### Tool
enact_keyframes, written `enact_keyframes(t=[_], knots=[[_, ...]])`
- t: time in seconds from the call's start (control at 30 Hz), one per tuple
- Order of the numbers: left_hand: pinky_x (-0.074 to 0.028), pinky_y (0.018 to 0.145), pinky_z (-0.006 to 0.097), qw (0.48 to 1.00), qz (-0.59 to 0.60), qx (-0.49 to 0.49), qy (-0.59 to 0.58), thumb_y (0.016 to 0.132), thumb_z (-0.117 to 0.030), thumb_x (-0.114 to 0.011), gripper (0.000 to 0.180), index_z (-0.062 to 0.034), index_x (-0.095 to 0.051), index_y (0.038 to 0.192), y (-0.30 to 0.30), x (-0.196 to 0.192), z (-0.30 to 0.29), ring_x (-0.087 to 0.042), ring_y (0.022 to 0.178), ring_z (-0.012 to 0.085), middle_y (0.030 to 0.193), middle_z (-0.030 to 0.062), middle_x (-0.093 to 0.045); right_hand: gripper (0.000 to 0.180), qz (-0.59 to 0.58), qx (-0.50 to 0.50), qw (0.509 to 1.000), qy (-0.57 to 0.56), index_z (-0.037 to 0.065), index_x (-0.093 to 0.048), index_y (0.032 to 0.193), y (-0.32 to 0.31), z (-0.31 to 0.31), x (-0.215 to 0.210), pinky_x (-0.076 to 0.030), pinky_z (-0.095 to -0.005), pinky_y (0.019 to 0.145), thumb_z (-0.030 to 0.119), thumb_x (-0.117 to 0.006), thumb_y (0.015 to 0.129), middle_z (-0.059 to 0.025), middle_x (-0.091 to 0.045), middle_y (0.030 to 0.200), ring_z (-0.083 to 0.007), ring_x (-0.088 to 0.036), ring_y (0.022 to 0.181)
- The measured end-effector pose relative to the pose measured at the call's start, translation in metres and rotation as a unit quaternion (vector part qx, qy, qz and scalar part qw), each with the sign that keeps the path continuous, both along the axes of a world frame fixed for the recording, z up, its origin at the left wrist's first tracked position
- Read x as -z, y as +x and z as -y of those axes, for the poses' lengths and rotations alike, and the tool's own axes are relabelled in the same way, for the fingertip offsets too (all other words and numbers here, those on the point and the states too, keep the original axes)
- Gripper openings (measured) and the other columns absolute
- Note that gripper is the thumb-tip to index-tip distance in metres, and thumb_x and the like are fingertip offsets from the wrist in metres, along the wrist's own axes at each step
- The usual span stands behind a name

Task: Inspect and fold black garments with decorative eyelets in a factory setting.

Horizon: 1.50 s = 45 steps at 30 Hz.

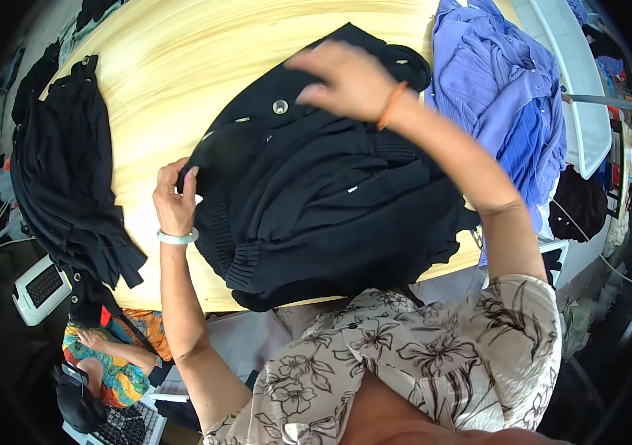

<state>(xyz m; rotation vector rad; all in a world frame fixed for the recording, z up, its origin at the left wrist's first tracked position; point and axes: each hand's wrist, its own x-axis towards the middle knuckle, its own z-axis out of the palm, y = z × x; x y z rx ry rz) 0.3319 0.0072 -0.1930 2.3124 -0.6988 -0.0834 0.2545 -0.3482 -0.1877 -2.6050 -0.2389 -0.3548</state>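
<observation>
A black knit cardigan (331, 178) lies spread and rumpled on the table in front of me, with ribbed parts at its lower left. A large round button (280, 107) and several small pale marks show along its far band. My left hand (175, 199) pinches the cardigan's left edge between thumb and fingers. Over the far part of the cardigan, my right hand (349, 80) is stretched out, thumb and fingers apart and somewhat blurred. Nothing shows in it, and I cannot tell whether it touches the cloth.
The pale wood-grain table (175, 55) has more black garments (67, 156) hanging over its left edge. A heap of violet garments (497, 89) lies at the right, beside a white tray-like edge (586, 119). Another person (112, 356) sits at the lower left.
</observation>
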Motion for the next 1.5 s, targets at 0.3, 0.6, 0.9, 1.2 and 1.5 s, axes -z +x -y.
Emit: enact_keyframes(t=[0.3, 0.6, 0.9, 1.2, 1.5], knots=[[-0.049, 0.068, 0.035, 0.997, -0.016, 0.043, -0.061, 0.077, 0.0, -0.071, 0.018, -0.0023, -0.065, 0.094, -0.019, -0.018, 0.009, -0.06, 0.076, 0.0279, 0.085, 0.0133, -0.063, 0.04, -0.014, 0.05, 0.998, -0.021, 0.014, -0.062, 0.11, 0.032, -0.097, 0.071, -0.041, -0.0423, 0.084, 0.009, -0.066, 0.071, -0.0044, -0.058, 0.091, -0.0253, -0.057, 0.096], [-0.049, 0.073, 0.038, 0.992, 0.121, 0.034, -0.02, 0.069, 0.005, -0.068, 0.027, -0.0055, -0.067, 0.094, -0.059, -0.054, -0.02, -0.057, 0.085, 0.0322, 0.091, 0.0124, -0.059, 0.048, 0.066, 0.15, 0.984, -0.076, 0.012, -0.063, 0.1, -0.061, 0.047, -0.01, -0.04, -0.0411, 0.079, -0.006, -0.056, 0.056, -0.0088, -0.063, 0.093, -0.0295, -0.058, 0.093], [-0.045, 0.088, 0.038, 0.987, 0.062, 0.126, 0.074, 0.075, 0.002, -0.067, 0.034, -0.0073, -0.067, 0.107, -0.12, -0.029, -0.027, -0.055, 0.1, 0.0324, 0.108, 0.015, -0.057, 0.074, -0.164, 0.216, 0.925, -0.266, 0.02, -0.042, 0.141, -0.217, 0.081, -0.028, -0.042, -0.0434, 0.088, 0.009, -0.069, 0.072, -0.0067, -0.052, 0.126, -0.028, -0.05, 0.113], [-0.048, 0.083, 0.032, 0.987, -0.146, 0.025, 0.055, 0.084, -0.006, -0.07, 0.041, -0.0006, -0.059, 0.123, -0.185, -0.023, -0.056, -0.058, 0.091, 0.0212, 0.1, 0.0105, -0.062, 0.059, -0.173, 0.306, 0.935, 0.04, 0.004, -0.059, 0.123, -0.298, 0.016, 0.006, -0.042, -0.0391, 0.099, 0.037, -0.076, 0.077, -0.0168, -0.058, 0.119, -0.0329, -0.055, 0.111], [-0.046, 0.076, 0.019, 0.939, -0.307, -0.056, -0.141, 0.082, -0.005, -0.073, 0.039, -0.0008, -0.059, 0.119, -0.169, 0.003, -0.054, -0.058, 0.086, 0.0063, 0.095, 0.0026, -0.065, 0.033, -0.269, 0.199, 0.916, 0.222, -0.003, -0.066, 0.1, -0.304, 0.021, -0.04, -0.048, -0.0292, 0.078, 0.024, -0.074, 0.082, -0.0074, -0.067, 0.087, -0.0128, -0.06, 0.082]])
